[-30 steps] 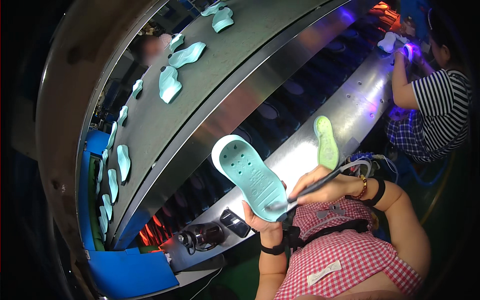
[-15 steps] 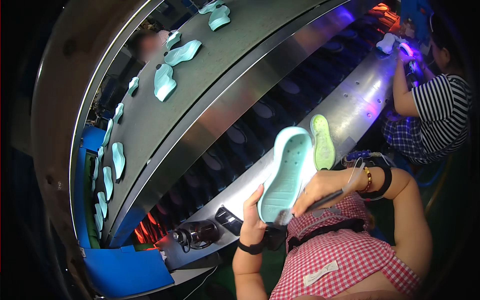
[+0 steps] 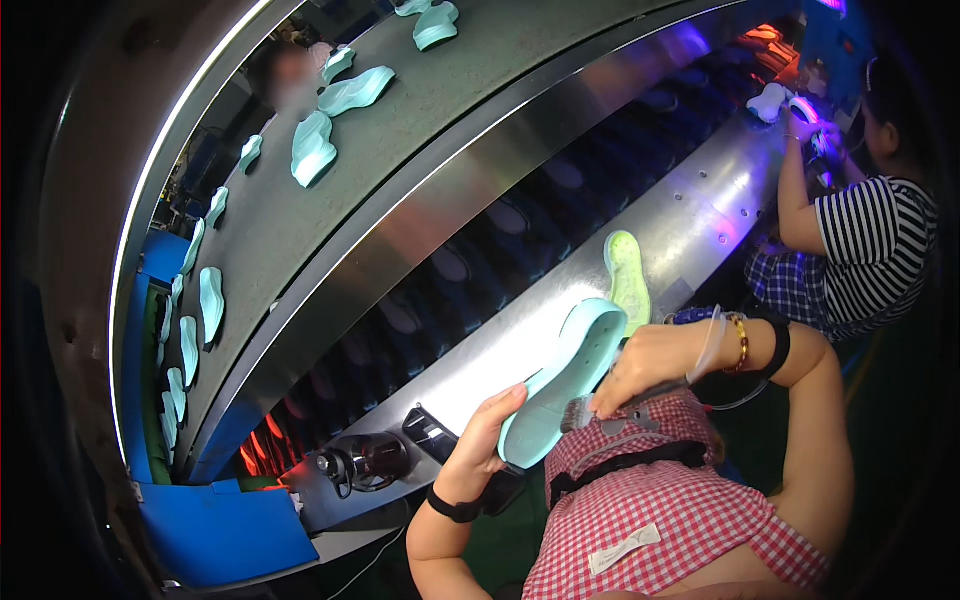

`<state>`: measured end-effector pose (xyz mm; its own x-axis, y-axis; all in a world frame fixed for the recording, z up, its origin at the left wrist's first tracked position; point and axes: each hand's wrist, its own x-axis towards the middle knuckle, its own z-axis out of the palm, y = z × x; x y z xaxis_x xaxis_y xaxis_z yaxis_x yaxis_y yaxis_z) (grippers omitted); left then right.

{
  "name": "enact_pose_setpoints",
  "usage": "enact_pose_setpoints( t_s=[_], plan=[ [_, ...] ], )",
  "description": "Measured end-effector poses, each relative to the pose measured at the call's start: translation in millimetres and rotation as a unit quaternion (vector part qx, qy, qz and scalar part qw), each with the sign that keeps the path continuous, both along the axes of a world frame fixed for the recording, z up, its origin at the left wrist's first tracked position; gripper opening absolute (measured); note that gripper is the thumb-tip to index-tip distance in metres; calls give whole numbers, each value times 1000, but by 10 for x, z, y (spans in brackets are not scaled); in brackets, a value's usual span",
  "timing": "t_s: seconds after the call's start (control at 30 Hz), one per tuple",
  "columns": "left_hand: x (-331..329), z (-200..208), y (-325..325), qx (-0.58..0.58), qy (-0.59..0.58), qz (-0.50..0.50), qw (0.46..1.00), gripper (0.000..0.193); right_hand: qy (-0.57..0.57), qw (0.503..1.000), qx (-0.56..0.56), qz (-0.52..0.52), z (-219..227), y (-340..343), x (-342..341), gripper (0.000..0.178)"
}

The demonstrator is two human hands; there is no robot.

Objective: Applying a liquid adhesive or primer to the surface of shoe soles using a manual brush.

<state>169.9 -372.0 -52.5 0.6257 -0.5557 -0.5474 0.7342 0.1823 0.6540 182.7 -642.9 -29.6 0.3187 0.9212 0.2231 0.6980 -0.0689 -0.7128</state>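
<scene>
A light teal shoe sole is tilted in front of me, its hollow inner side facing up. My left hand grips it by the heel end, thumb along the rim. In my right hand is a brush, its bristles at the inside of the sole near the right rim. A clear tube runs by the right wrist. Just beyond the teal sole, a lime-green sole lies on the metal ledge.
A dark conveyor belt carries several teal soles past the ledge. Dark glossy equipment stands at the ledge's near end, beside a blue panel. At right, a co-worker in a striped shirt handles something under violet light.
The teal sole has tilted and dropped lower, and the brush has moved from its heel edge up along the right side. My left hand has shifted left and turned. Belt soles appear farther left.
</scene>
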Motion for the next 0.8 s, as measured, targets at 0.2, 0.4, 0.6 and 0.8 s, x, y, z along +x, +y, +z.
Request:
enact_pose_setpoints(
  t_s=[0.2,0.4,0.6,0.8],
  plan=[
    [6,-131,98,-15,41,14,999,46,36,997,47,-45,-170,-108,72,30],
    [-22,-178,67,-65,-15,39,997,49,172,982,37,-72,-247,-67,-7,29],
    [-58,-409,-166,-163,23,120,979,51,361,876,171,-272,-537,296,-67,19],
    [-145,-625,-164,-138,88,169,972,49,223,786,252,-519,-829,264,139,18]
  ],
)
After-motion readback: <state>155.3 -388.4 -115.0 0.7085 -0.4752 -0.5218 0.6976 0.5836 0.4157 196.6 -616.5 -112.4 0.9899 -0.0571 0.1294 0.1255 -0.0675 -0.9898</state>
